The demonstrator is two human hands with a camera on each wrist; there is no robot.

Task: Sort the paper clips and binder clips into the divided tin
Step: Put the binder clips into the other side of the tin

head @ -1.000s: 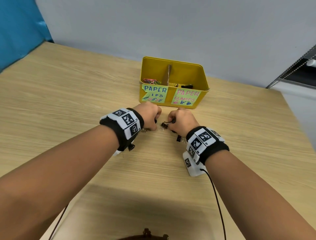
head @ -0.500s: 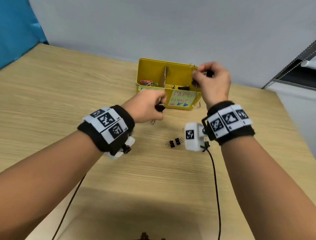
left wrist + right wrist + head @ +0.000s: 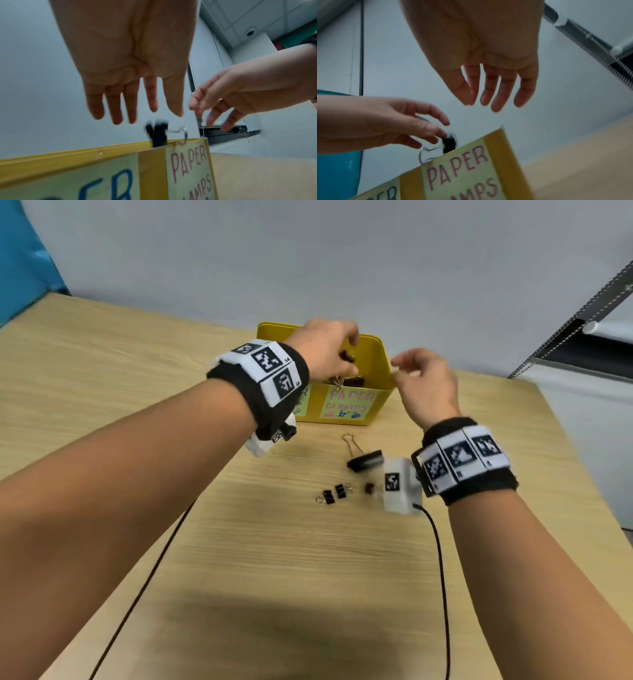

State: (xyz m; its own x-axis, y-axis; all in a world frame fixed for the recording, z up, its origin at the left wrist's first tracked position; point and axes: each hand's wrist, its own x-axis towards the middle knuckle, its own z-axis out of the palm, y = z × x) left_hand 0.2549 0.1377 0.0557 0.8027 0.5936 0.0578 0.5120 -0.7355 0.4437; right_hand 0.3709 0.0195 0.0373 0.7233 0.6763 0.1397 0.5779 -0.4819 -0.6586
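I hold both hands over the tin [image 3: 376, 409] at the desk's [image 3: 137, 371] far edge: left hand [image 3: 325, 347] slack-fingered above the right-hand compartment, a small clip [image 3: 157, 133] dropping free at its rim, right hand [image 3: 424, 385] released and empty beside it. The big clip [image 3: 363, 457] lies near of the tin, handles pointing towards it, nearest my right wrist, with three small clips [image 3: 337, 493] just nearer me.

Table: light wood-grain top [image 3: 102, 392], filling the lower view.
Wall: plain pale grey [image 3: 308, 251], directly behind the table's far edge.
Blue panel: glossy blue surface [image 3: 20, 251], beyond the table's far left corner.
Shelving: dark perforated metal rail [image 3: 579, 313], off the table's far right corner.
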